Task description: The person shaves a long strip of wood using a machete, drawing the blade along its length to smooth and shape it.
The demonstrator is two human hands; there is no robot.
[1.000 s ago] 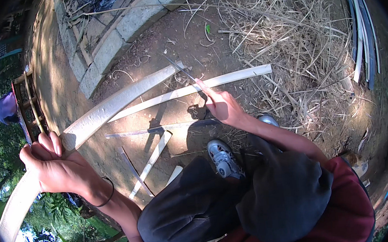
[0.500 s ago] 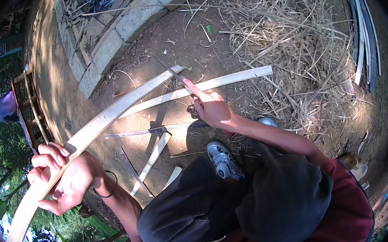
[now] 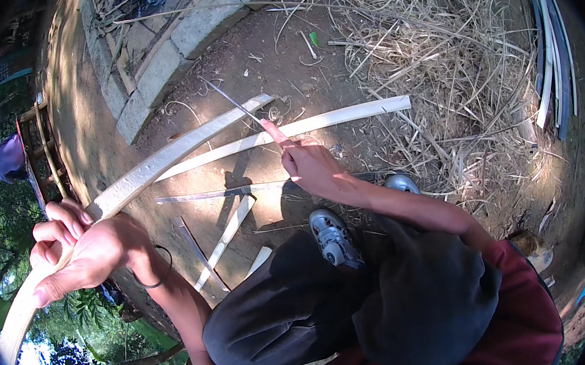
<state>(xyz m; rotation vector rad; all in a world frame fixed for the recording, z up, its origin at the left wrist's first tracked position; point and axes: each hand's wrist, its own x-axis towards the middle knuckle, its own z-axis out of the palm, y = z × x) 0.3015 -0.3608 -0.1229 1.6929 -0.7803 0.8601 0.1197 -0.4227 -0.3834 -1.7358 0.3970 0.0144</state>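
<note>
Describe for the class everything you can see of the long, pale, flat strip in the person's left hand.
The long, pale cream, flat, wood-like strip has faint bumps on its face and a bluntly cut far end. It looks bowed, though the fisheye view bends edges. It slants from the picture's lower left upward to the right, passing through the curled fingers of the left hand. A thin, grey, metal-looking blade crosses it near the far end; whether they touch is unclear.
</note>
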